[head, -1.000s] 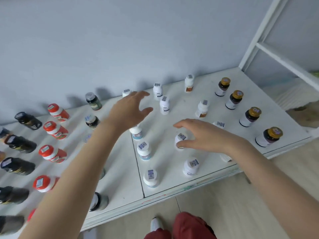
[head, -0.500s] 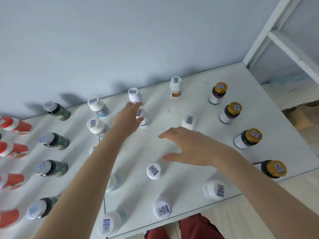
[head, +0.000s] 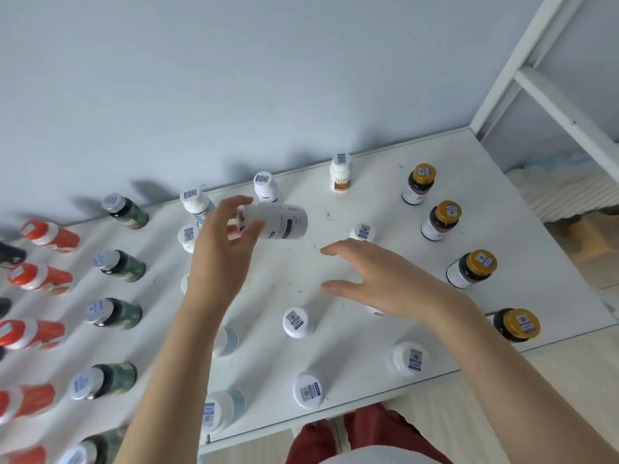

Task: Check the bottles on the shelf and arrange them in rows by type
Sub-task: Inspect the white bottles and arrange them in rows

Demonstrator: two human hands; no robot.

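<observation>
Left hand [head: 223,252] has lifted a white bottle [head: 283,225] off the shelf [head: 485,199] since the earlier frame; it's tipped sideways above the back rows. Risk: fingertip hold slips, bottle topples the standing bottles [head: 266,187]. Left grip pinches one end; right hand [head: 385,283] hovers, grip spread, holding nothing.

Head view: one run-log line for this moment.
left hand: holds white plastic bottle, tipped sideways | right hand: open, above white shelf | gold-capped dark bottles: upright row
</observation>
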